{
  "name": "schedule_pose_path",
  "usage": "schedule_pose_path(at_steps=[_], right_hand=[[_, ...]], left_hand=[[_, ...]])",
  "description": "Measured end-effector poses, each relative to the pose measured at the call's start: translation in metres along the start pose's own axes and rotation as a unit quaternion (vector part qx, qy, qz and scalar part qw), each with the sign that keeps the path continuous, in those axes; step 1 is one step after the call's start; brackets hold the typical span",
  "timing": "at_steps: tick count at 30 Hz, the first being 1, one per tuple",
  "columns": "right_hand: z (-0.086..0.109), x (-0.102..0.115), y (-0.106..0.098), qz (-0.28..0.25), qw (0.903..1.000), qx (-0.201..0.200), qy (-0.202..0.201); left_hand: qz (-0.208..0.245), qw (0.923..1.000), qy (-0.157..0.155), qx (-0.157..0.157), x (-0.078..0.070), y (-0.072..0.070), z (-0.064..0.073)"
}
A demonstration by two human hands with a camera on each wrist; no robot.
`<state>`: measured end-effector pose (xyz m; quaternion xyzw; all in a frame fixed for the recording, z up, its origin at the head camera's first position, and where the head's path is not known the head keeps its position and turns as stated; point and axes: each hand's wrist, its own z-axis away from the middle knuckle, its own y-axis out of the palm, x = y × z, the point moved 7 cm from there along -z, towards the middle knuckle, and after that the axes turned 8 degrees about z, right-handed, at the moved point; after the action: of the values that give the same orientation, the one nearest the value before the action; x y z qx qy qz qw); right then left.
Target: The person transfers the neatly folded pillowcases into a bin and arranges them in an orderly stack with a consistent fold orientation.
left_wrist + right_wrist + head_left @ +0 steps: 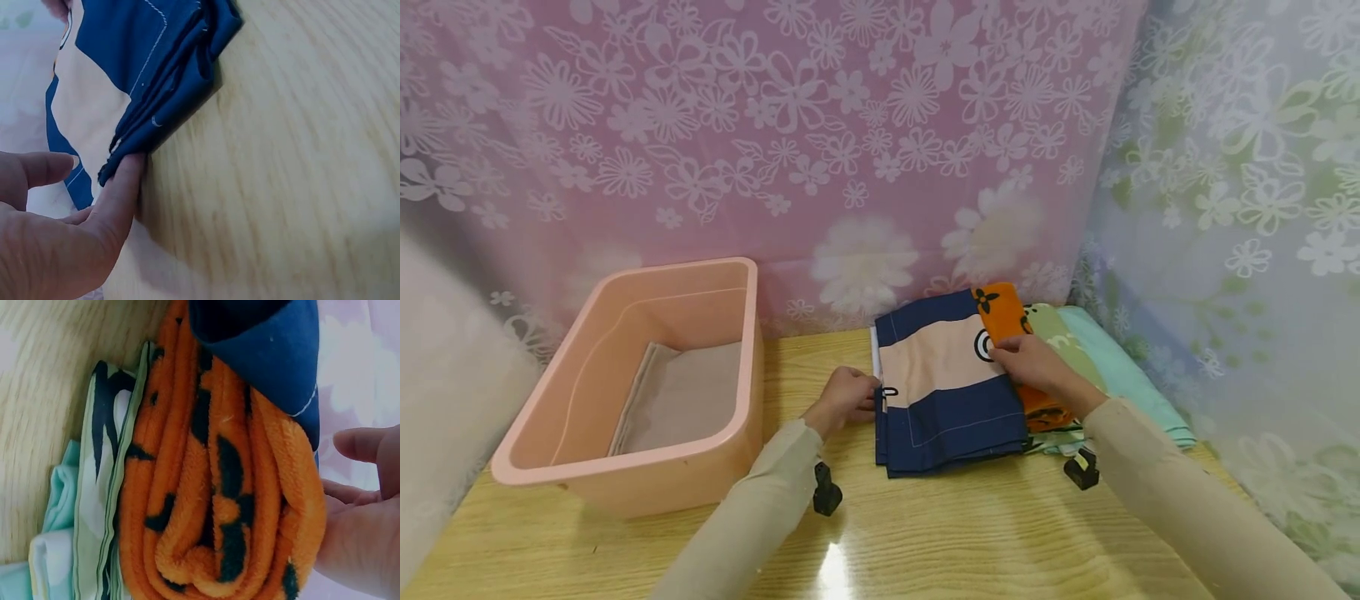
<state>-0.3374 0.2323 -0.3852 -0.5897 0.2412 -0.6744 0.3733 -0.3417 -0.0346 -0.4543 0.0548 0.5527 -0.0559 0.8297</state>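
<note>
A folded navy-and-peach cloth (936, 367) lies on the table, its right side over a thick, fuzzy orange folded cloth (225, 487) with black marks. At its left edge is my left hand (847, 395). In the left wrist view, the fingers of that hand (69, 244) touch the cloth's layered edge, with the thumb spread away from them. My right hand (1030, 362) rests at the right side of the navy-and-peach cloth, beside the orange one. The right wrist view shows a gap between thumb and fingers of this hand (359, 531); its fingertips are partly hidden.
Left on the wooden table (880, 533) stands a pink plastic bin (748, 367) with a folded grey-beige cloth (688, 400) inside. A green patterned cloth (1063, 346) and a mint cloth (1127, 367) lie at the right. Flowered curtains (850, 167) hang close behind.
</note>
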Motion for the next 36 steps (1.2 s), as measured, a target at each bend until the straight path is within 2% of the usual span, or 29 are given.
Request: schedule_pose_path(at_steps=[9, 16, 27, 36], right_hand=[[-0.012, -0.006, 0.004, -0.045, 0.9985, 0.024, 0.019], [-0.02, -0.007, 0.006, -0.07, 0.9961, 0.038, 0.039], [-0.027, -0.016, 0.006, -0.05, 0.9963, 0.042, 0.056], [-0.03, -0.013, 0.005, -0.053, 0.9949, 0.055, 0.066]], left_hand=[[0.016, 0.9998, -0.003, 0.015, 0.007, 0.005, -0.003], [0.006, 0.9999, 0.006, -0.011, 0.011, 0.006, -0.012], [-0.035, 0.9983, 0.028, -0.037, 0.007, 0.01, -0.018], [-0.064, 0.996, 0.049, -0.039, 0.0, 0.015, -0.017]])
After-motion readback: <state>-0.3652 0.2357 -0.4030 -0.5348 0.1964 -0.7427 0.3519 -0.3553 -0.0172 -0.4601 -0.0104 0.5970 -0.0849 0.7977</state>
